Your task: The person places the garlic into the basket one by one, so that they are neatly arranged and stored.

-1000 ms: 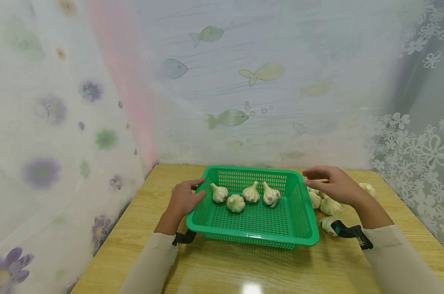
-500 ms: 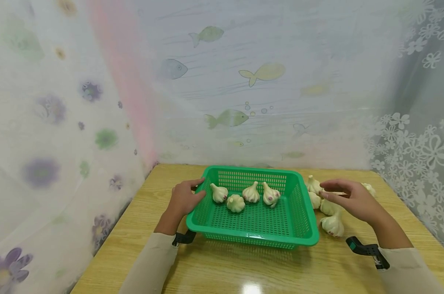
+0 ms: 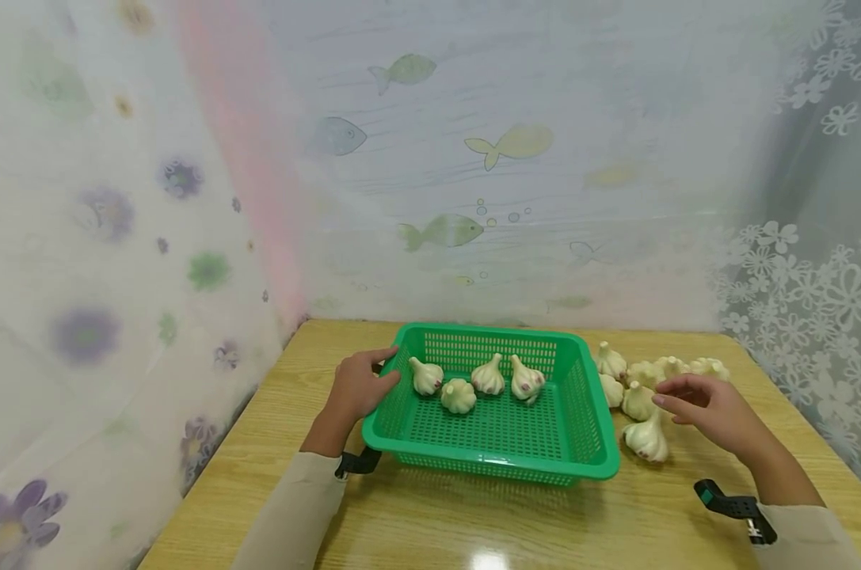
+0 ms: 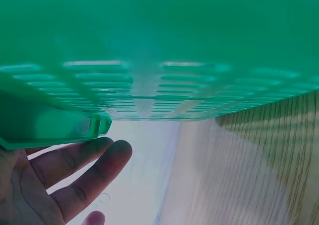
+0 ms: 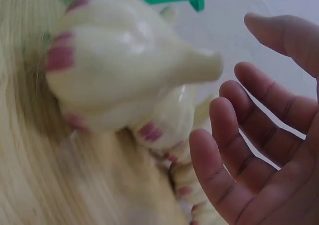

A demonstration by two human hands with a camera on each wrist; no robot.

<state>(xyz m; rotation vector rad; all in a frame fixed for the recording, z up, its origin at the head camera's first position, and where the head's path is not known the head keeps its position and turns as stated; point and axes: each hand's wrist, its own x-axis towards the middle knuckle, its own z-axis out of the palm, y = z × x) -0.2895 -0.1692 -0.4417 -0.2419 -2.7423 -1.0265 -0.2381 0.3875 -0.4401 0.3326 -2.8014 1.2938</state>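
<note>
A green plastic basket (image 3: 489,461) stands on the table with several garlic bulbs (image 3: 459,396) in its left and back part. At its left rim, my left hand (image 3: 355,386) holds on with the thumb over the edge; in the left wrist view the fingers (image 4: 82,187) reach out under the rim. My right hand (image 3: 718,416) hovers to the right of the basket, fingers loosely bent and holding nothing. Nearest to it lies a garlic bulb (image 3: 646,440), large in the right wrist view with its stem toward the fingers (image 5: 224,130).
More garlic bulbs (image 3: 638,401) lie in a loose group right of the basket, some close against its side. The wooden table (image 3: 430,522) ends at curtains (image 3: 544,261) with fish and flower prints behind and at both sides.
My right hand has moved from the basket's right rim rightward and toward me, uncovering more of the garlic bulbs. The left hand and the basket have stayed in place.
</note>
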